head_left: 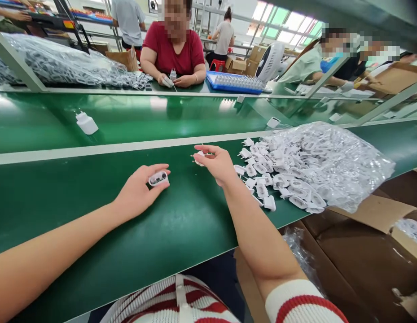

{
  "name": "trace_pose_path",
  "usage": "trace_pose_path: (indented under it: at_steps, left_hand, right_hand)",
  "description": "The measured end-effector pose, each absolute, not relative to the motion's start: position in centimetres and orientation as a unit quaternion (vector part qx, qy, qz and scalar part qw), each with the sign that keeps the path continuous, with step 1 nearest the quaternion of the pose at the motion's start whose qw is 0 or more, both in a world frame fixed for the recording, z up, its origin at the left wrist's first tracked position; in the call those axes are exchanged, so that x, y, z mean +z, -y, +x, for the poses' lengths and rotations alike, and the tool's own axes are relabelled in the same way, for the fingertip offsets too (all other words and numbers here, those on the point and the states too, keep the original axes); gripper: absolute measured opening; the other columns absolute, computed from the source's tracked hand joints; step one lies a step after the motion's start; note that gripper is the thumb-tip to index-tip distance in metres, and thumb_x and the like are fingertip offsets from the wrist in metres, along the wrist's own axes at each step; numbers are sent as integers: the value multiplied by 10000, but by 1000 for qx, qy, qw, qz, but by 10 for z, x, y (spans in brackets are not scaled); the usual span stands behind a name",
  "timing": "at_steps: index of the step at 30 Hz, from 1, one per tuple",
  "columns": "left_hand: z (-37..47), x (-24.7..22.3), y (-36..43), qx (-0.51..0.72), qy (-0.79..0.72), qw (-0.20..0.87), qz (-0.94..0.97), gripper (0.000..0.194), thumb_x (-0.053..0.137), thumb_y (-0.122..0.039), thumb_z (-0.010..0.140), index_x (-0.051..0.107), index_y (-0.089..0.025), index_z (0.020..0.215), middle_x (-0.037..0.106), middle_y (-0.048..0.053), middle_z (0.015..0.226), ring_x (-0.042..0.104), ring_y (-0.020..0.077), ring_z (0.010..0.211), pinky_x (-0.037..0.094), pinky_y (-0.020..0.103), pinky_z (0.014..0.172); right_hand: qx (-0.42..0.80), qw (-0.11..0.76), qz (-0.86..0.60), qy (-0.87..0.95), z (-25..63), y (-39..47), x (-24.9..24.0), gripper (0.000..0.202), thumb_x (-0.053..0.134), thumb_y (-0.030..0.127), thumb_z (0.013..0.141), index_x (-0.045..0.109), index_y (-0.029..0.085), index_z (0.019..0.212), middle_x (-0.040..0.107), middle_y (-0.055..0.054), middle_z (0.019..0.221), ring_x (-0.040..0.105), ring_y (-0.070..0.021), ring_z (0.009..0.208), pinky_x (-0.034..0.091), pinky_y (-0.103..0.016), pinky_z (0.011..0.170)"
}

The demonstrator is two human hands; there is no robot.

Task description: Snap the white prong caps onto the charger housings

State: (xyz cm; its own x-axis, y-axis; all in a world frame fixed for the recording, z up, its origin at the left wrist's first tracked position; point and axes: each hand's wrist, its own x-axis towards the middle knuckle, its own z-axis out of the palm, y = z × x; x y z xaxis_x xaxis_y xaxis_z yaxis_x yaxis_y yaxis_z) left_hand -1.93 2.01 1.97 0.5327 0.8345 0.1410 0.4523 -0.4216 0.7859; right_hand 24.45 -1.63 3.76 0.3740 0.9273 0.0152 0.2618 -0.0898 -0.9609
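Over the green table, my left hand [144,186] is closed around a white charger housing [159,178], its open end facing up with dark parts visible inside. Farther to the right, my right hand [213,163] pinches a small white plug piece [199,158] with metal pins pointing left. The two pieces are apart. Just right of my right hand lies a pile of white plug covers [262,172], spilling from a clear plastic bag [359,166].
A green conveyor belt [134,119] runs behind a pale rail, carrying a white charger [86,123] and other white pieces. Across it sits a co-worker [174,49] beside a blue tray [211,80] and a large bag of parts [60,60]. Cardboard boxes [370,215] stand below right.
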Motion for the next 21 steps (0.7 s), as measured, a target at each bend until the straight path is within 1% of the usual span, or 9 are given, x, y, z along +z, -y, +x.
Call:
trace_pose_path:
  at_steps: [3,5,6,8,11,14,16,18,21]
  left_hand:
    - [-28,10,-3,258,-387,401,789,635,765,-537,889,622,-312,1465,749,63,1356,697,307,1175,537,490,1093]
    - [-30,5,-4,263,-391,415,778,748,842,-557,810,604,-290,1468,715,81,1402,687,317,1199,545,489,1088]
    - [-29,3,-6,263,-394,414,777,726,863,-563,783,638,-278,1412,719,87,1375,688,319,1183,556,484,1066]
    - [-29,3,-11,256,-393,405,785,542,849,-574,793,722,-264,1219,751,85,1233,695,314,1105,575,468,998]
    - [-27,6,-13,251,-373,399,799,353,790,-561,856,758,-262,1042,766,69,1063,689,292,1004,574,445,930]
    - [-26,7,-13,263,-358,401,802,327,792,-527,854,763,-253,1031,772,60,1048,674,286,1008,561,436,923]
    - [-26,6,-13,267,-349,401,804,318,790,-505,848,762,-246,1031,774,58,1053,672,285,1015,554,431,912]
    - [-25,5,-13,270,-339,398,808,312,780,-483,849,760,-241,1044,775,57,1064,675,282,1016,547,426,904]
    - [-25,5,-14,267,-328,385,821,309,755,-468,862,758,-231,1060,778,57,1081,677,278,1019,534,420,913]
  right_hand:
    - [553,540,-526,355,231,22,47,345,892,422,852,808,194,1098,780,-53,1119,732,-147,956,660,-296,909]
    - [623,528,-482,317,222,26,50,342,931,466,817,802,186,965,788,-44,1058,736,-127,915,672,-234,852]
    - [642,523,-472,302,218,27,50,355,950,481,793,789,187,911,784,-33,995,734,-118,874,676,-213,821]
    - [665,518,-458,282,213,28,47,383,984,488,742,756,194,833,756,-4,879,720,-102,795,681,-195,789]
    - [674,522,-438,286,207,30,41,395,1018,461,693,751,198,819,741,19,869,726,-95,819,683,-223,894]
    - [655,528,-442,310,203,33,37,370,1012,398,720,796,202,948,780,-8,1020,761,-142,1033,623,-323,1105]
    - [632,526,-460,334,200,36,37,357,990,400,748,810,209,990,792,-32,1125,757,-189,1153,586,-390,1165]
    - [593,526,-484,369,196,37,35,340,970,447,763,819,220,964,800,-42,1181,760,-214,1165,594,-423,1145]
    - [497,545,-512,440,189,40,31,312,963,454,763,838,252,966,825,-30,1138,778,-212,1047,637,-431,1036]
